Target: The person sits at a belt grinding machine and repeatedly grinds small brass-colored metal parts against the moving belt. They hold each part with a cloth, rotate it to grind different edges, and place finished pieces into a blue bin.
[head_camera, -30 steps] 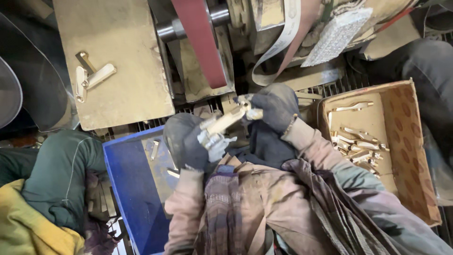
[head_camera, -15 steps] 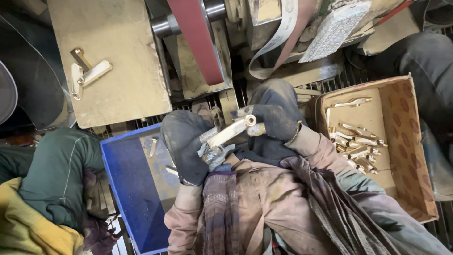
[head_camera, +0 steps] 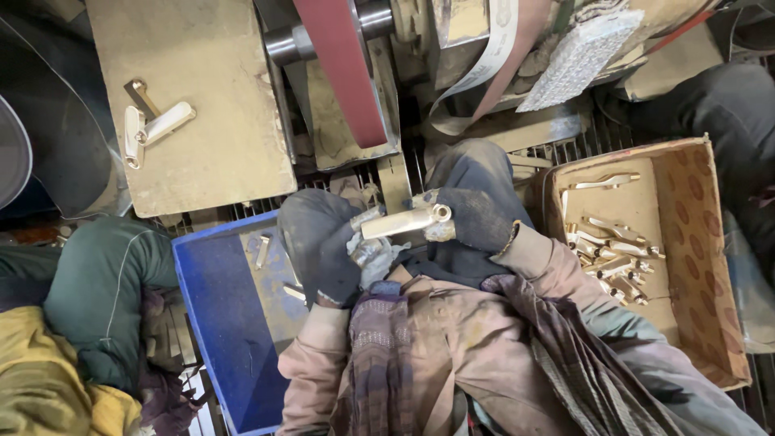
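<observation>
On the far left I see a dusty flat board [head_camera: 202, 121] with three brass handle pieces [head_camera: 153, 125] lying together near its left edge. Below it sits a blue plastic crate [head_camera: 218, 323], holding a few small brass parts [head_camera: 262, 250] on a pale sheet at its upper end. My left hand [head_camera: 323, 250], in a dark worn glove, hangs over the crate's right rim; its fingers are curled shut around the lower left end of a brass handle casting [head_camera: 400, 224], with a scrap of grey cloth [head_camera: 375, 254] bunched under the grip. The casting lies nearly level between both hands, just below the red sanding belt [head_camera: 343, 73] that runs over a steel roller [head_camera: 282, 44], and apart from the belt. My right hand [head_camera: 472, 218], gloved too, pinches the casting's round, holed end with closed fingertips. Farther right, a cardboard box [head_camera: 694, 242] holds a loose pile of similar brass castings [head_camera: 613, 254], well apart from the hands.
</observation>
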